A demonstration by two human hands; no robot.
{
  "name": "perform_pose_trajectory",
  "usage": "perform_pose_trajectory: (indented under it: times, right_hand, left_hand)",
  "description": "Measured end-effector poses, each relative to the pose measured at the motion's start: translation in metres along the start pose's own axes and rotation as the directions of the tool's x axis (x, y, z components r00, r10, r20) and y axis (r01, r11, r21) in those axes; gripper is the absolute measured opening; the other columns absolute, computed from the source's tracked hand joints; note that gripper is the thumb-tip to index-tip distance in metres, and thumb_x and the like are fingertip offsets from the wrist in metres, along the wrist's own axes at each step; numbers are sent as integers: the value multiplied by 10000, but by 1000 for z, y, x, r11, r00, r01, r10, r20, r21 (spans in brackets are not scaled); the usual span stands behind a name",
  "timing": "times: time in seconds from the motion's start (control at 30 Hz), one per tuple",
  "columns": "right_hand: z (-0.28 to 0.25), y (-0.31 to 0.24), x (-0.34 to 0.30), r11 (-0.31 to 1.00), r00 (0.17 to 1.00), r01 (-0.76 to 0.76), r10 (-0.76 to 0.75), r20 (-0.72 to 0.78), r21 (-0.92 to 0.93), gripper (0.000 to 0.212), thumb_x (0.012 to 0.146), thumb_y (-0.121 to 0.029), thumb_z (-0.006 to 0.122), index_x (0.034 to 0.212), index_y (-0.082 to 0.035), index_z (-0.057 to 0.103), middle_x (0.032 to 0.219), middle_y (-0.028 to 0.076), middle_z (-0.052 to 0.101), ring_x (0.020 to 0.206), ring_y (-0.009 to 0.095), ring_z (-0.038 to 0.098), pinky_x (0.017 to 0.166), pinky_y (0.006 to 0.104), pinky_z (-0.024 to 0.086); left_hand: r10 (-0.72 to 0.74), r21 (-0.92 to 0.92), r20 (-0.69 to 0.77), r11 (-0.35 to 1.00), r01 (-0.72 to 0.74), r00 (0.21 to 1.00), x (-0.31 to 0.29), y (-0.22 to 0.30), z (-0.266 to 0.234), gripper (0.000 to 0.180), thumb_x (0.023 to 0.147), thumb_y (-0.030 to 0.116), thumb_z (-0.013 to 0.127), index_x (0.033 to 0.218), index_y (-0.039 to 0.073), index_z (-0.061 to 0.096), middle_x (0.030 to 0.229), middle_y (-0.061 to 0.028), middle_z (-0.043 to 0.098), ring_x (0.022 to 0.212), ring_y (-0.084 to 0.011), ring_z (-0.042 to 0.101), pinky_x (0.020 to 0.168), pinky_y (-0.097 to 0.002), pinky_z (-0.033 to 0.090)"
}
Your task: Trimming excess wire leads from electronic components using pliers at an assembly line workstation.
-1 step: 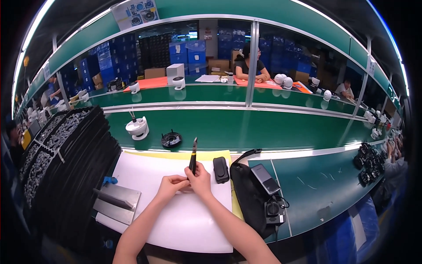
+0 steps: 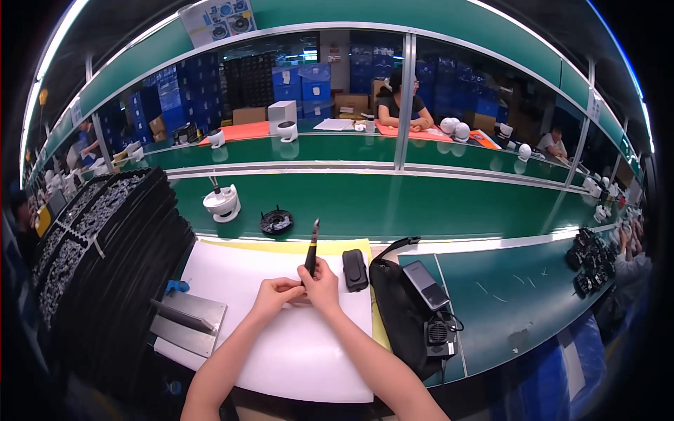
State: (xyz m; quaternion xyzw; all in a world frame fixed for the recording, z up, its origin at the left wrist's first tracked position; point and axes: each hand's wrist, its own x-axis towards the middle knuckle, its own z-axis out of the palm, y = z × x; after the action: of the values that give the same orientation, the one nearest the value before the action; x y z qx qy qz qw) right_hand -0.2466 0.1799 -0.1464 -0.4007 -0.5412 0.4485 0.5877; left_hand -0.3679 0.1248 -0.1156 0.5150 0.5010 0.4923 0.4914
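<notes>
In my right hand (image 2: 321, 286) is a pair of pliers (image 2: 312, 256) with black and yellow handles, its metal jaws pointing up and away from me. The fingers of that hand are wrapped round the grips. Close against it, my left hand (image 2: 275, 293) is closed, thumb and fingers pinched together at the base of the pliers. Anything in that pinch is too hidden to make out. Both hands are over a large white sheet (image 2: 281, 358) on the bench. A small black case (image 2: 355, 271) lies just right of my right hand.
Stacked black trays (image 2: 119, 259) of small parts rise at the left, beside a metal bracket (image 2: 186, 324). Beyond the sheet are a white device (image 2: 223, 205) and a black ring part (image 2: 276, 222). A black bag (image 2: 393, 309) and a power bank (image 2: 424, 284) lie right.
</notes>
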Motion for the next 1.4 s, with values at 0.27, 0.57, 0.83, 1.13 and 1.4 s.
perform_pose_trajectory:
  times: [0.27, 0.57, 0.83, 1.13, 1.4]
  right_hand:
    - [-6, 20, 11, 990, 991, -131, 130, 20, 59, 289, 872, -185, 593, 989, 67, 514, 824, 113, 617, 737, 157, 631, 654, 250, 507]
    - [-6, -1, 12, 975, 979, -203, 201, 37, 95, 349, 895, -289, 536, 961, 54, 537, 828, 124, 617, 703, 177, 640, 636, 260, 518]
    - [-2, 2, 3, 993, 993, -114, 115, 39, -37, 297, 879, -217, 559, 1008, 48, 519, 816, 93, 598, 703, 141, 611, 639, 244, 488]
    - [3, -7, -3, 988, 985, -149, 145, 93, 37, 372, 891, -248, 513, 1078, 72, 491, 907, 133, 605, 771, 179, 628, 668, 255, 505]
    - [-15, -33, 13, 908, 989, -144, 122, 79, 393, 478, 877, -356, 458, 1139, 42, 469, 999, 136, 575, 876, 235, 618, 753, 327, 512]
  left_hand:
    - [-100, -321, -166, 946, 42, 981, 24, -16, -18, 225, 879, 132, 562, 1019, -38, 613, 954, -114, 644, 910, -154, 610, 754, -220, 474]
    - [-171, -718, -430, 660, -221, 886, 94, -33, -67, 379, 923, 172, 445, 1219, -58, 391, 1171, -264, 504, 1035, -279, 568, 902, -296, 472]
    - [-166, -774, -463, 554, -306, 871, 197, -31, -128, 1051, 761, 412, 673, 1354, 297, -187, 1191, -298, 462, 935, -382, 588, 787, -391, 524]
    - [15, -859, -340, 402, -317, 940, 240, -61, -174, 574, 772, 168, 539, 1286, 78, 300, 1199, -222, 407, 1106, -348, 468, 902, -429, 476]
    - [51, -879, -272, 394, -270, 961, 126, -15, -72, 612, 740, -15, 553, 1274, 78, 268, 1262, -175, 343, 1165, -363, 411, 946, -500, 454]
